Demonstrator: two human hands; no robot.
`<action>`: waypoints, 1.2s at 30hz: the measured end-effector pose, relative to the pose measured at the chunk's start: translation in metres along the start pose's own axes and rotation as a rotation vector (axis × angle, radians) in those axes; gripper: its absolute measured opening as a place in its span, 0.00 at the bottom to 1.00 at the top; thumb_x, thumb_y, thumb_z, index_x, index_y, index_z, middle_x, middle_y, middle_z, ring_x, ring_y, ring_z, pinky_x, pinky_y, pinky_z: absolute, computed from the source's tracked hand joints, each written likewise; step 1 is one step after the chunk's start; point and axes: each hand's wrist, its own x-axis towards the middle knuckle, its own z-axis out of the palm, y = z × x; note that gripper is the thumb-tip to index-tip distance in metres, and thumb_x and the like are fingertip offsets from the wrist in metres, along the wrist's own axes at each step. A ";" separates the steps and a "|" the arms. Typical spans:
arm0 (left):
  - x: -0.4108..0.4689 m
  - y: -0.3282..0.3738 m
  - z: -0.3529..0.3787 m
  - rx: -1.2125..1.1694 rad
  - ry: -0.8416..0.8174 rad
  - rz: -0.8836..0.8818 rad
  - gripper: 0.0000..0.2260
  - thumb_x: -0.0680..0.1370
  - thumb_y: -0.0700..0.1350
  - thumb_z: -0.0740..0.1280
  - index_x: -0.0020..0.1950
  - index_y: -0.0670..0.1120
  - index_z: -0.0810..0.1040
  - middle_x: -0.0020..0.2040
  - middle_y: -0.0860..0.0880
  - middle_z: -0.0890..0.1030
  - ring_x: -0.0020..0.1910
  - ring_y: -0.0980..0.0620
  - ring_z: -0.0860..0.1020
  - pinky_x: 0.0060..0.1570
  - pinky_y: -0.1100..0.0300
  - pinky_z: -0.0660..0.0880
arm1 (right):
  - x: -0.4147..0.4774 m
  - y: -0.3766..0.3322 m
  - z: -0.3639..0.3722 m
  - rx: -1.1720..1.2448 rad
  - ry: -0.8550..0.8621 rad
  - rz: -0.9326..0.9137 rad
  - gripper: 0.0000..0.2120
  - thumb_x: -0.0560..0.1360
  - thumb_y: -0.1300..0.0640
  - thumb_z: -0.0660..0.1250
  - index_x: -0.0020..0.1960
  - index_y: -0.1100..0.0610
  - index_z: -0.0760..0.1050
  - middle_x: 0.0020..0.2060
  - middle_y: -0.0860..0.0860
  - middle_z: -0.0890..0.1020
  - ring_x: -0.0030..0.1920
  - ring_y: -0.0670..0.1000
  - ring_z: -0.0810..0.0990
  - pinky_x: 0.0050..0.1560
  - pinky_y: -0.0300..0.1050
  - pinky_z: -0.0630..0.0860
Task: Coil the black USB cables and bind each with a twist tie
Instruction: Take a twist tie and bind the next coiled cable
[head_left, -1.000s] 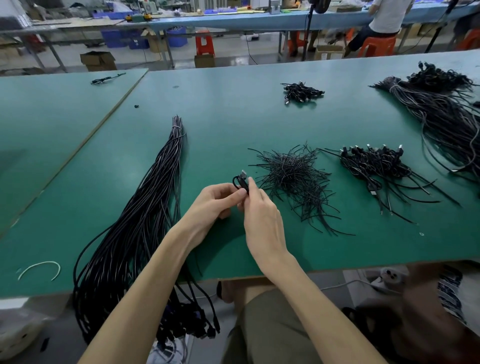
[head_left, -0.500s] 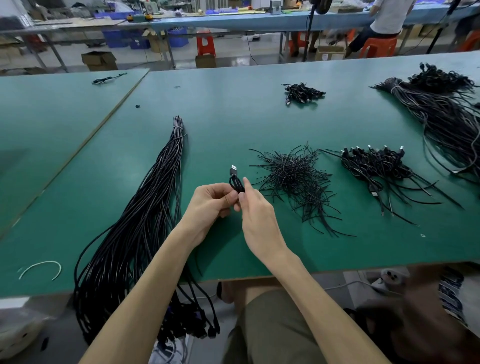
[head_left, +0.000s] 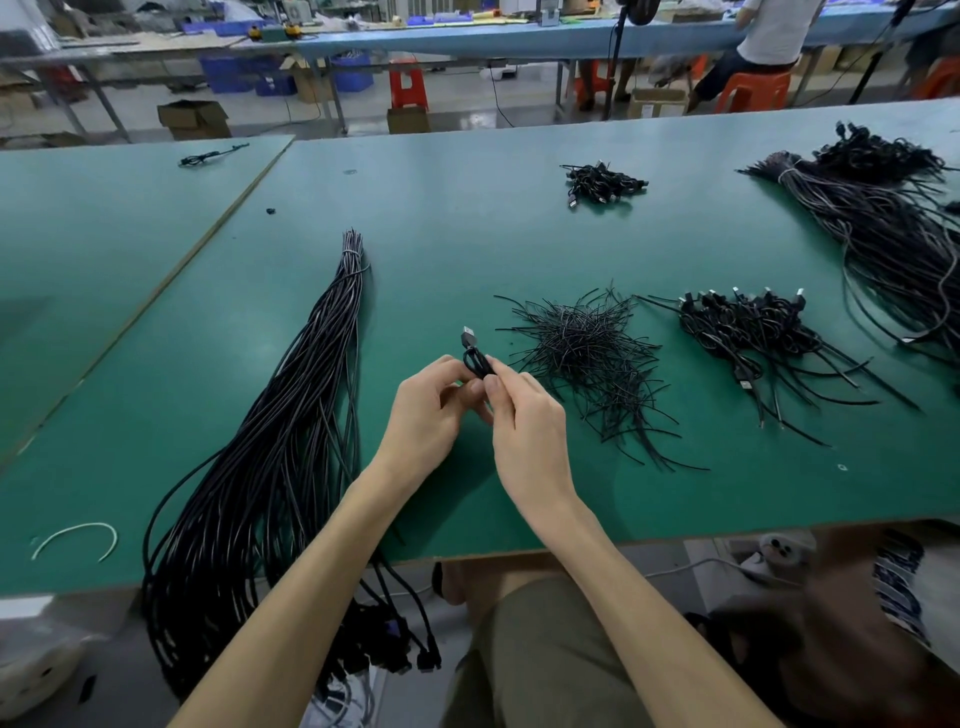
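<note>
Left hand (head_left: 431, 415) and right hand (head_left: 524, 415) pinch coiled black cable (head_left: 477, 361) above green desk (head_left: 467, 234); twist-tie pile (head_left: 587, 348) just right, long cable bundle (head_left: 291, 441) left.

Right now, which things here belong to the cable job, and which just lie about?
Job: coiled cable in left hand and right hand; cable bundle; twist tie pile; bound coils.
Lying about: white curved strip; small black bit; stray cable.

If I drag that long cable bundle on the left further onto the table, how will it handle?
Probably floppy: the long cable bundle sags over the table edge. Likely heavy, given so many strands. Visibly tied only near its far end, it may fan out.
</note>
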 end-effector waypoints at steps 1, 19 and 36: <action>0.000 0.000 0.000 0.018 0.011 -0.002 0.06 0.82 0.31 0.64 0.53 0.35 0.82 0.46 0.42 0.82 0.39 0.53 0.84 0.49 0.59 0.80 | 0.000 0.000 0.000 0.014 -0.011 0.009 0.18 0.87 0.55 0.58 0.72 0.60 0.76 0.58 0.53 0.82 0.58 0.50 0.80 0.63 0.43 0.75; -0.002 0.002 0.003 0.186 0.051 0.013 0.10 0.81 0.34 0.68 0.43 0.46 0.76 0.43 0.56 0.77 0.38 0.60 0.78 0.42 0.72 0.69 | 0.000 0.001 -0.005 0.428 0.000 0.190 0.08 0.84 0.56 0.65 0.50 0.60 0.70 0.34 0.51 0.81 0.26 0.48 0.75 0.30 0.40 0.72; 0.000 0.004 0.000 0.147 0.079 -0.043 0.08 0.80 0.31 0.66 0.44 0.41 0.75 0.45 0.50 0.74 0.43 0.55 0.74 0.47 0.53 0.78 | 0.002 0.006 0.000 0.241 -0.120 0.131 0.06 0.84 0.54 0.65 0.55 0.56 0.70 0.44 0.51 0.82 0.37 0.45 0.77 0.38 0.33 0.71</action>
